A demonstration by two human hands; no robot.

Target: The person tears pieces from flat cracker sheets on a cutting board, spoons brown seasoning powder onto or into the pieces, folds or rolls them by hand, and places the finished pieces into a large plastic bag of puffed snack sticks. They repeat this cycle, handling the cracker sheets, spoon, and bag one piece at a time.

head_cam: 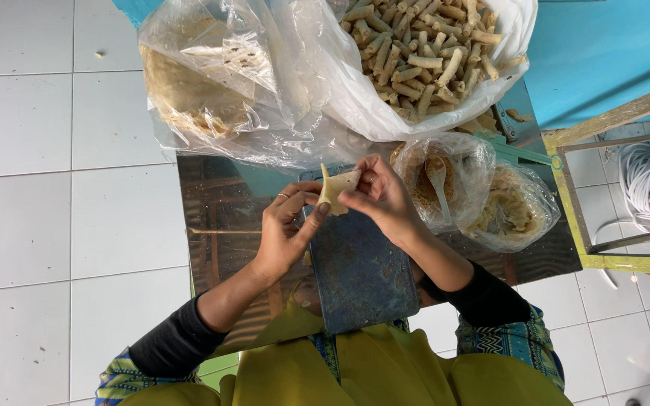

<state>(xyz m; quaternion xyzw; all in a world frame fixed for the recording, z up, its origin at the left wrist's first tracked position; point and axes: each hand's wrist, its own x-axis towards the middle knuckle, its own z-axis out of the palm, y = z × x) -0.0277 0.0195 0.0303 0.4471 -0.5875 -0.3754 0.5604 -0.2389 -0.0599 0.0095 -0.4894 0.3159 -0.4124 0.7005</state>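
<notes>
My left hand [283, 229] and my right hand [381, 197] together pinch a small pale dough wrapper [335, 190], folded into a point, above a dark blue-grey board [359, 274] resting on my lap. A ring shows on a left finger. Just right of my right hand sits a clear bag of crumbly filling [464, 162] with a white spoon [438, 180] in it.
A big clear bag of flat wrappers [212, 83] lies ahead on the left. A white bag full of rolled snack sticks [423, 53] sits ahead. Another bag of pale shredded filling [517, 210] is at right. A shiny metal tray [220, 218] lies underneath, on a white tiled floor.
</notes>
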